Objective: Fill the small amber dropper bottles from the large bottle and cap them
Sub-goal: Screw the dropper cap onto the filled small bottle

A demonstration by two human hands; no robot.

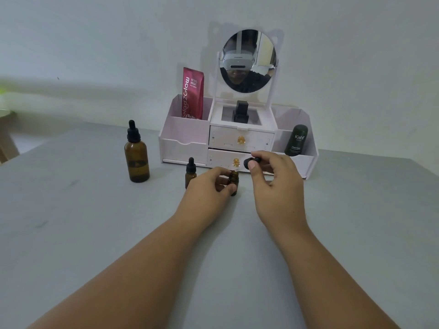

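A large amber bottle [137, 157] with a black dropper cap stands upright on the grey table, to the left. A small amber dropper bottle [190, 172] with its black cap on stands just left of my left hand. My left hand [209, 186] grips a second small amber bottle [233, 181], uncapped and upright on the table. My right hand [275, 179] pinches its black dropper cap [252, 162] a little above and to the right of the open neck; a thin glass pipette seems to hang from the cap toward the neck.
A white vanity organiser [185, 141] with a round mirror [248, 60], two drawers, a red sachet [193, 93], a black bottle [241, 112] and a dark green stick [296, 140] stands against the wall right behind the hands. Bare grey tabletop [95, 233] lies in front.
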